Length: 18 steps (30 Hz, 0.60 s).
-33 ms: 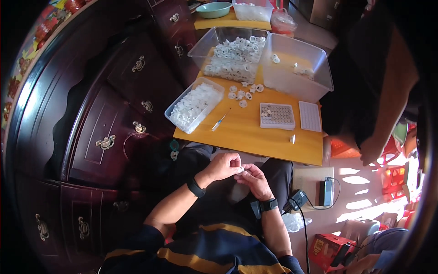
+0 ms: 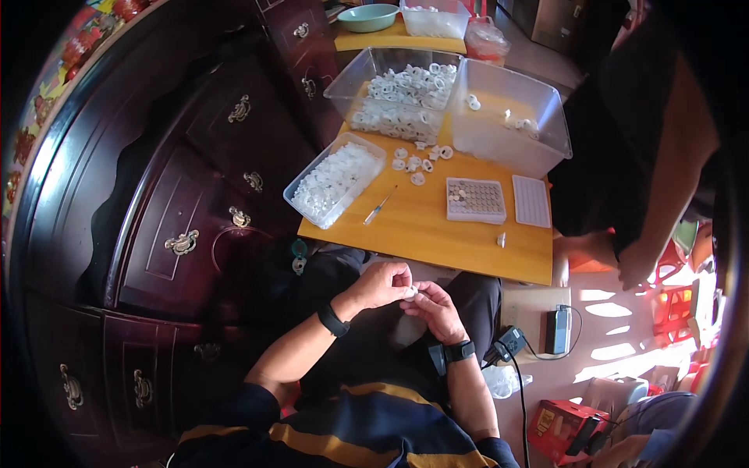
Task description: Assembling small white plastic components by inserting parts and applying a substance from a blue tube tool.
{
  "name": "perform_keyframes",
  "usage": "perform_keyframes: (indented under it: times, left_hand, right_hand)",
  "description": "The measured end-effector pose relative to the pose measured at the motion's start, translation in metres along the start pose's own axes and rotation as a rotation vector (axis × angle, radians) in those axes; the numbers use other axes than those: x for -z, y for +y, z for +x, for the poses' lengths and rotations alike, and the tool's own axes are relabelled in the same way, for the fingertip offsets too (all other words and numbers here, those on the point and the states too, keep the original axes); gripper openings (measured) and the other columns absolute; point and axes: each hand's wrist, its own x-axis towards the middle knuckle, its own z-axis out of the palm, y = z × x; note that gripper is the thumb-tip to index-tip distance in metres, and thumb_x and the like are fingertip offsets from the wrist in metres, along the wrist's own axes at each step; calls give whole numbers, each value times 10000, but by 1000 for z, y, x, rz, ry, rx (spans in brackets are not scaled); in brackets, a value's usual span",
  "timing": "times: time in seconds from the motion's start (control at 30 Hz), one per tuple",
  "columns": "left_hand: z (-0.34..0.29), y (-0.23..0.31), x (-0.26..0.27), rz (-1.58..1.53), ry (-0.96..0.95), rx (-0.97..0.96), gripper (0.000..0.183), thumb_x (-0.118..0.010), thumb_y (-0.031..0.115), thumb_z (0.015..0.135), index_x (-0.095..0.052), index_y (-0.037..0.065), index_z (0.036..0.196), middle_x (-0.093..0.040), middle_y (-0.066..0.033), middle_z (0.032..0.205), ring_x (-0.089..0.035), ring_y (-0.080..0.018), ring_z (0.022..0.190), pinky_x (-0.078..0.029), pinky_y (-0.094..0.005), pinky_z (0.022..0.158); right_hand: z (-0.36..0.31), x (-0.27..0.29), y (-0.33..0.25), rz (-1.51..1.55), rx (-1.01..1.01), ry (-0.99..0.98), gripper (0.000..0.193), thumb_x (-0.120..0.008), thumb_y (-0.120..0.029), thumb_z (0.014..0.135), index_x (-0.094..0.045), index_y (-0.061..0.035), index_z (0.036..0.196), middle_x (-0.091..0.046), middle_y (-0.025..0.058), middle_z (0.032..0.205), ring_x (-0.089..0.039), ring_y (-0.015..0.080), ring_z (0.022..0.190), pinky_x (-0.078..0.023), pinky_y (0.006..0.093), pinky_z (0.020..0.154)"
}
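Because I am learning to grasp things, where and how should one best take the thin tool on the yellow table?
Probably best pinched by the thicker end of the thin tool, coming from the near side, slightly from the right: it lies flat and slanted, thicker end nearer, narrow shaft pointing away, and the plastic box stands at its left.

Look left of the hands (image 2: 382,285): a dark wooden cabinet (image 2: 144,265), ornate handles (image 2: 182,243) gleaming! Far beyond them, a pale green basin (image 2: 367,26); down to their right, a crumpled clear bag (image 2: 502,381), then a red box (image 2: 555,423).
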Motion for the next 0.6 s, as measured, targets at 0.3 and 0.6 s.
perform_keyframes:
  times: [0.3,0.6]
  left_hand:
    - [12,4,132,303,580,-26,89,-646,100,824,-667,18,853,-672,-108,768,-663,-200,698,-506,-309,654]
    - [72,24,77,377,380,-226,111,-668,90,812,-678,11,889,-677,-119,801,-659,-238,690,-514,-327,648]
  right_hand:
    - [8,-3,-2,28,-87,104,236,-538,-132,965,-591,-33,1172,-691,130,1074,-687,193,929,-552,294,831]
    - [13,-4,10,-93,-106,211,209,-538,-108,958,-576,-35,1150,-692,143,1057,-700,185,867,-568,281,776]
